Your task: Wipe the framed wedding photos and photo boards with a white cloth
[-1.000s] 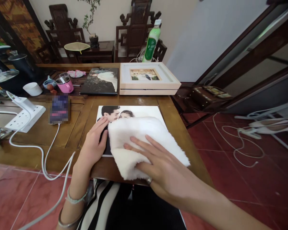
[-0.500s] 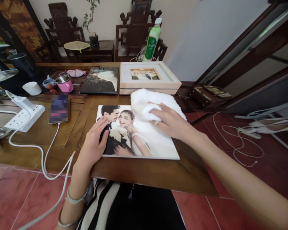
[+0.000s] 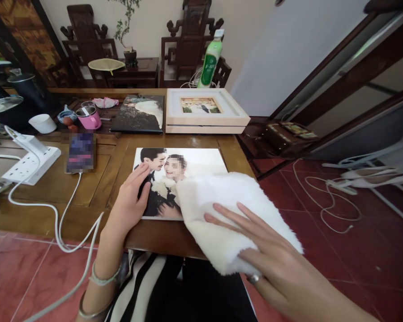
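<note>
A flat wedding photo panel (image 3: 188,163) lies on the wooden table (image 3: 97,179) in front of me. My left hand (image 3: 129,205) rests on its left edge, fingers stretched flat, holding it down. My right hand (image 3: 272,264) lies with spread fingers on a fluffy white cloth (image 3: 228,210). The cloth covers the panel's near right corner and hangs over the table's front edge.
A framed photo in a white box frame (image 3: 204,112) and a dark photo panel (image 3: 139,114) lie at the back. A green bottle (image 3: 208,60), pink mug (image 3: 87,118), white cup (image 3: 42,123), power strip (image 3: 30,158) with cables and a phone (image 3: 80,152) stand to the left. Cables lie on the red floor at right.
My right hand swept the cloth from the panel's far right corner back toward me to its near right corner. The left hand stayed in place.
</note>
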